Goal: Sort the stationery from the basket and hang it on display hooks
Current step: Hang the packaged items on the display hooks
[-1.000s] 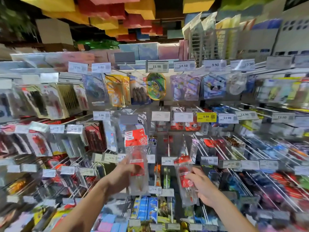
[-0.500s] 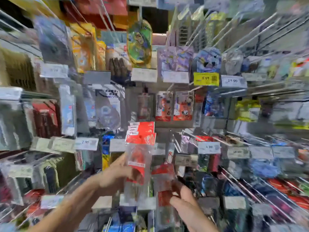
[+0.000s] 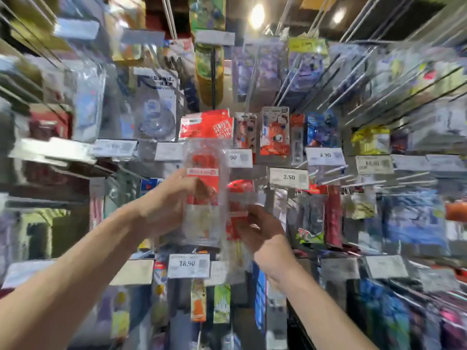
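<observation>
The left hand (image 3: 161, 205) is raised in front of the display wall, its fingers (image 3: 199, 189) curled round the middle of a tall clear packet (image 3: 204, 152) with a red header card. The packet is upright, its top level with a row of price tags. Just right of it, the right hand (image 3: 262, 231) pinches a smaller clear packet (image 3: 240, 190) with red contents, which seems to touch the taller one, though motion blur makes this hard to judge. Metal display hooks (image 3: 331, 170) jut out all around, loaded with hanging goods. A 2.50 tag (image 3: 288, 177) sits above the right hand, and an 18.90 tag (image 3: 188, 265) hangs below both packets.
</observation>
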A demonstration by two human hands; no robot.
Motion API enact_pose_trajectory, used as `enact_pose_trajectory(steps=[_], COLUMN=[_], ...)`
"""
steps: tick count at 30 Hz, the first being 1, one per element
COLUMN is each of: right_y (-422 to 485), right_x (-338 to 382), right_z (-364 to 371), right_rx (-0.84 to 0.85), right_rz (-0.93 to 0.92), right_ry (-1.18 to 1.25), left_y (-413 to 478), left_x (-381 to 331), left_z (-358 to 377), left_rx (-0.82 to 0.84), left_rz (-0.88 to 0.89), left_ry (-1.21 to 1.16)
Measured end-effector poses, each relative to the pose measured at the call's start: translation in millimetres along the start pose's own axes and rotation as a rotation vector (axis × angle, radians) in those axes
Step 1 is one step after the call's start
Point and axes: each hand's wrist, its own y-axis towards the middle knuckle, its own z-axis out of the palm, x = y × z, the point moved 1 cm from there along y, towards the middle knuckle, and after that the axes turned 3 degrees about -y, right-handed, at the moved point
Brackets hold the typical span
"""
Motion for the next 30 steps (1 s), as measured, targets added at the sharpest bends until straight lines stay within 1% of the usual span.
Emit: enact_pose_trajectory(steps=[3,5,9,13,16,18,21,23,27,30], right_y=[3,9,32,44,46,46,48,48,48,45], right_x=[6,13,29,43,47,46,44,42,41,44], right_z=[2,5,10,9,10,9,7,6,6,6], right_rx=[0.000,-0.007,-0.066,-0.044,-0.020,-0.014,0.002,0.016,0.048,0.080], right_rz=[0.009,0.031,0.117,0.192,0.223,0.242,0.252,0.253,0.241,0.246], right_ry=[0.008,-0.026,-0.210,-0.344,-0.413,-0.452,-0.461,-0.431,-0.396,-0.396], left_y=[-4,-2,4,7,6,9,13,16,18,16], left_x=[-10,-14,-21,-26,-25,-21,-18,-16,-15,-14], left_z=[2,-3,-14,-8,-10,-17,-21,-21,-19,-12], left_rx=[-0.099,-0.124,-0.097,-0.037,-0.019,-0.034,-0.087,-0.081,-0.035,-0.021], left_rz=[0.003,0.019,0.028,-0.038,-0.036,-0.071,-0.089,-0.077,-0.067,-0.040], left_ry=[-0.052,-0.091,-0.129,-0.101,-0.111,-0.088,-0.055,-0.075,-0.003,0.000])
